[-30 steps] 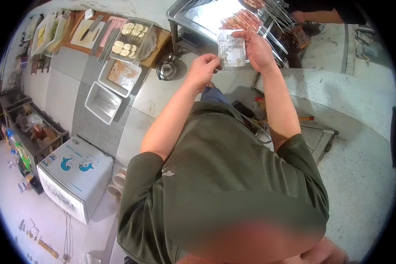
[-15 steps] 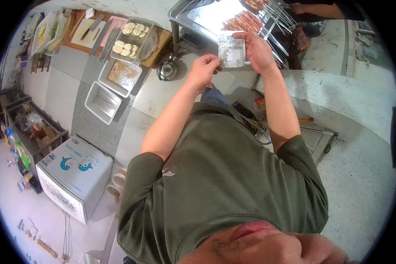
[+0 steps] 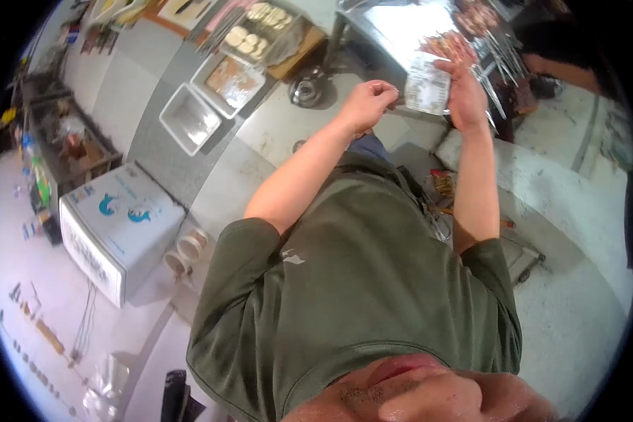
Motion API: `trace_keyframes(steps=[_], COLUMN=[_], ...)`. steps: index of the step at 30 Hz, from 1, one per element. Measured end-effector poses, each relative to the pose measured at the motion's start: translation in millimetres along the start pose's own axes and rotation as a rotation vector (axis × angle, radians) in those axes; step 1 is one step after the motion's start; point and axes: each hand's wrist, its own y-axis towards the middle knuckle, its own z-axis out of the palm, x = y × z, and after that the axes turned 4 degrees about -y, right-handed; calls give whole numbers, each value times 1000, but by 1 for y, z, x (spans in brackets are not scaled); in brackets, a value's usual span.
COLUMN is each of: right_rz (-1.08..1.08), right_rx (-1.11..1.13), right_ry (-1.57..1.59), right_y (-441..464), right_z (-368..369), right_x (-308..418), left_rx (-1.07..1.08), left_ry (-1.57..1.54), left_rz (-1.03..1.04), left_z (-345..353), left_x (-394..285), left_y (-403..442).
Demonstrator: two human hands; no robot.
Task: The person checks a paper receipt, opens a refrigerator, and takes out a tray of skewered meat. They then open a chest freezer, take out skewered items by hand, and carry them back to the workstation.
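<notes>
A printed paper slip, like a receipt, is pinched between the thumb and fingers of my right hand. Behind the slip lie meat skewers on a shiny metal tray. My left hand is just left of the slip, apart from it, its fingers curled together and nothing visible in them.
Two white tubs sit at the left, near a container of round pale slices. A kettle stands on the floor. A white fridge is lower left. Another person's arm reaches in at upper right.
My left hand has come away from the slip's edge. The view has shifted, so the slip and both hands appear farther right. My right hand still holds the slip.
</notes>
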Motion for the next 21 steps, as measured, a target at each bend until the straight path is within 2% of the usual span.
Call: trace_keyframes(steps=[1,2,5,7,11,12,15,16,18,19,21], right_rz=[29,76,-84,-97,-120,-115,125,151,200,203,230], right_rx=[-28,42,116,42,67,76,92,107,145,100,171], right_ry=[30,5,32,-49,3,-31,-100,-111,-131,-160,-180], right_y=[-4,-6,9,-1,17,18,15,14,14,11,29], right_z=[8,6,3,29,32,38,81,91,118,140,144], right_x=[5,6,-8,3,-24,-28,-33,-35,-37,-32,-43], left_rx=[-33,-62,-212,-363,-712,-781,-1092,-1130,-1228,-1340,-1394], left_ry=[10,21,85,188,360,337,283,267,152,29,-103], left_rz=[6,12,77,133,-48,-96,-240,-310,-471,-408,-525], left_z=[-12,-22,-78,-123,-232,-263,-329,-348,-361,-374,-365], left_x=[1,2,19,24,68,93,168,200,245,299,337], left_y=[-6,-12,-22,-50,-131,-154,-230,-261,-328,-361,-421])
